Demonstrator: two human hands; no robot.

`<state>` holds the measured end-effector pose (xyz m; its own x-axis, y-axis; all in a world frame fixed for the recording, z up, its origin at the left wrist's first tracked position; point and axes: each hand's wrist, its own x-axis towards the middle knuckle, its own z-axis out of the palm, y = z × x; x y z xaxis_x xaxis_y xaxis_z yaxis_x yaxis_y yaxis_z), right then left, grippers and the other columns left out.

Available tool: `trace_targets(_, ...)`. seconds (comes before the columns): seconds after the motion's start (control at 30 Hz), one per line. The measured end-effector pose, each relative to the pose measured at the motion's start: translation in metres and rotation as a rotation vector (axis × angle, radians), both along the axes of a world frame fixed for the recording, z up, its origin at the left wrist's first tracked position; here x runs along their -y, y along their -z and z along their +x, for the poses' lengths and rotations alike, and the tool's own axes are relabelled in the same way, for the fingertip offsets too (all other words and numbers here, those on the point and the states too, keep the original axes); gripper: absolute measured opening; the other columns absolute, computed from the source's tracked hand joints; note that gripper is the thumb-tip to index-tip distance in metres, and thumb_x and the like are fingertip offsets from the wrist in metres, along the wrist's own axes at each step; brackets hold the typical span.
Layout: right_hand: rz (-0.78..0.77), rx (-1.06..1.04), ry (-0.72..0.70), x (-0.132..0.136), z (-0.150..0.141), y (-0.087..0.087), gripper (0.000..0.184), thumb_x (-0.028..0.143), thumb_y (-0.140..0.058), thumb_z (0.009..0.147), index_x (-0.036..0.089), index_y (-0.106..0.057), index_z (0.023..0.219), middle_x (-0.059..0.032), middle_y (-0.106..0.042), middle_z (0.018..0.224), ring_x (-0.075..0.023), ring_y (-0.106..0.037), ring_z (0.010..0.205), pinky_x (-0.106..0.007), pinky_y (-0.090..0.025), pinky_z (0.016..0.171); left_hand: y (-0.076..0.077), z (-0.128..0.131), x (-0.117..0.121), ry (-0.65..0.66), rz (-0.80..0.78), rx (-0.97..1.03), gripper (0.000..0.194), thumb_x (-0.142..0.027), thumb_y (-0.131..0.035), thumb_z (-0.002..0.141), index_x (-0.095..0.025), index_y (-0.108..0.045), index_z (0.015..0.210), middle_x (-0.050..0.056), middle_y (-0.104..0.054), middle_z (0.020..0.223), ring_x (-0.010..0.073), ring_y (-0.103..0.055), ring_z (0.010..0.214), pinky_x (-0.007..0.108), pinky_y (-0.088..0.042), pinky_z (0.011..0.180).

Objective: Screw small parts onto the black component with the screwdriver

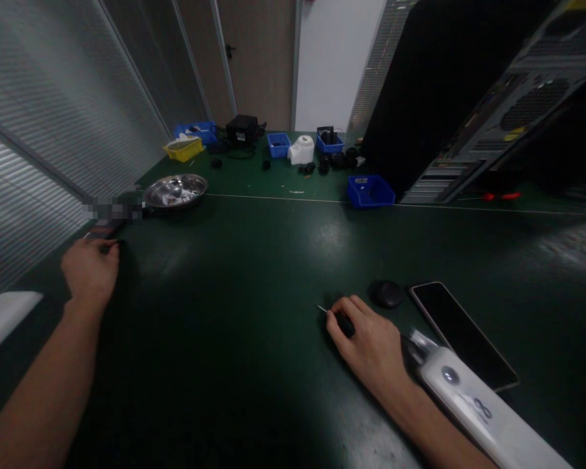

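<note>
My left hand (90, 268) rests at the left edge of the dark green table (254, 260), fingers curled on a small dark object (108, 246) that I cannot make out. My right hand (371, 342) lies near the front middle, fingers pinched round a small dark thing with a thin metal tip (321, 308) sticking out to the left. A round black puck (387, 294) and a dark phone (461, 333) lie just right of that hand. A white device (483, 407) lies along my right forearm.
A steel bowl (176, 191) stands at the back left. A blue bin (370, 191) sits by a tilted computer case (493, 104). Further blue bins (278, 144), a yellow bin (183, 149), a white housing (301, 149) and black parts crowd the far end.
</note>
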<state>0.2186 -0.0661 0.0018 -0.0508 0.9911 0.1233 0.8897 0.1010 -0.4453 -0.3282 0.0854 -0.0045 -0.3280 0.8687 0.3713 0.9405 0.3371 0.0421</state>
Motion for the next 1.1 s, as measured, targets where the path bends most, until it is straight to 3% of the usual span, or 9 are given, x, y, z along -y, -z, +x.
trace_targets(0.23, 0.007, 0.014, -0.002, 0.002, -0.002, -0.002, 0.022, 0.037, -0.051, 0.1, 0.024, -0.065, 0.091, 0.0004, -0.066, 0.093, -0.0152, -0.063, 0.074, -0.027, -0.039, 0.064, 0.003, -0.006, -0.001, -0.017, 0.004, 0.092, 0.049, -0.048, -0.052, 0.095, -0.008, -0.069, 0.118, 0.015, -0.068, 0.105, 0.0266, -0.06, 0.091, 0.035, -0.044, 0.084)
trace_targets(0.33, 0.001, 0.011, 0.0, 0.002, -0.003, -0.004, 0.021, 0.037, -0.051, 0.1, 0.024, -0.065, 0.091, 0.0006, -0.066, 0.093, -0.0153, -0.063, 0.076, -0.027, -0.039, 0.065, -0.007, 0.015, -0.008, 0.057, 0.062, 0.167, 0.042, -0.046, -0.056, 0.094, -0.011, -0.071, 0.113, 0.012, -0.07, 0.107, 0.0256, -0.062, 0.095, 0.036, -0.044, 0.088)
trace_targets(0.43, 0.007, 0.014, 0.008, 0.002, -0.003, -0.004, 0.021, 0.037, -0.052, 0.1, 0.024, -0.065, 0.09, 0.0009, -0.065, 0.092, -0.0154, -0.063, 0.076, -0.027, -0.038, 0.065, -0.027, 0.078, -0.01, 0.246, 0.181, 0.251, 0.034, -0.042, -0.061, 0.093, -0.013, -0.071, 0.106, 0.009, -0.071, 0.103, 0.0244, -0.063, 0.096, 0.037, -0.046, 0.091)
trace_targets(0.53, 0.019, 0.008, 0.006, 0.002, -0.004, -0.004, 0.021, 0.036, -0.051, 0.1, 0.024, -0.065, 0.09, 0.0007, -0.066, 0.091, -0.015, -0.063, 0.075, -0.027, -0.039, 0.064, -0.042, 0.175, 0.011, 0.618, 0.181, 0.427, 0.02, -0.035, -0.062, 0.094, -0.018, -0.068, 0.101, 0.007, -0.07, 0.104, 0.0221, -0.064, 0.091, 0.037, -0.05, 0.083)
trace_targets(0.63, 0.026, -0.004, 0.004, 0.001, -0.004, -0.003, 0.022, 0.037, -0.052, 0.1, 0.024, -0.066, 0.09, 0.0004, -0.066, 0.09, -0.0146, -0.063, 0.074, -0.026, -0.038, 0.063, -0.036, 0.269, 0.054, 1.054, -0.023, 0.656, 0.008, -0.029, -0.058, 0.098, -0.025, -0.065, 0.099, 0.008, -0.069, 0.108, 0.0231, -0.066, 0.096, 0.04, -0.053, 0.081)
trace_targets(0.67, 0.027, -0.006, 0.007, 0.001, -0.004, -0.002, 0.021, 0.037, -0.052, 0.099, 0.024, -0.066, 0.09, 0.0006, -0.066, 0.09, -0.0145, -0.062, 0.073, -0.026, -0.038, 0.063, -0.031, 0.293, 0.068, 1.189, -0.108, 0.683, 0.006, -0.026, -0.057, 0.098, -0.027, -0.064, 0.099, 0.008, -0.069, 0.107, 0.0233, -0.066, 0.096, 0.042, -0.053, 0.082)
trace_targets(0.73, 0.028, -0.006, 0.018, 0.001, -0.004, -0.002, 0.02, 0.036, -0.053, 0.099, 0.024, -0.066, 0.089, 0.0008, -0.067, 0.089, -0.0144, -0.062, 0.072, -0.026, -0.038, 0.063, -0.018, 0.324, 0.091, 1.332, -0.216, 0.668, 0.008, -0.022, -0.056, 0.099, -0.027, -0.062, 0.098, 0.008, -0.069, 0.099, 0.0233, -0.065, 0.093, 0.044, -0.053, 0.082)
trace_targets(0.87, 0.029, -0.041, 0.017, 0.001, -0.005, -0.003, 0.019, 0.035, -0.054, 0.098, 0.024, -0.066, 0.088, 0.0005, -0.067, 0.089, -0.0149, -0.062, 0.073, -0.027, -0.038, 0.064, -0.001, 0.331, 0.102, 1.334, -0.278, 0.627, 0.01, -0.02, -0.054, 0.1, -0.026, -0.061, 0.102, 0.008, -0.069, 0.102, 0.0242, -0.063, 0.095, 0.046, -0.052, 0.083)
trace_targets(1.1, 0.045, -0.174, -0.093, 0.002, -0.005, -0.004, 0.019, 0.035, -0.052, 0.1, 0.023, -0.065, 0.091, -0.0001, -0.065, 0.09, -0.0144, -0.061, 0.076, -0.026, -0.039, 0.067, 0.006, 0.315, 0.089, 1.19, -0.259, 0.752, 0.008, -0.025, -0.058, 0.099, -0.029, -0.064, 0.104, 0.006, -0.069, 0.103, 0.023, -0.062, 0.1, 0.044, -0.053, 0.086)
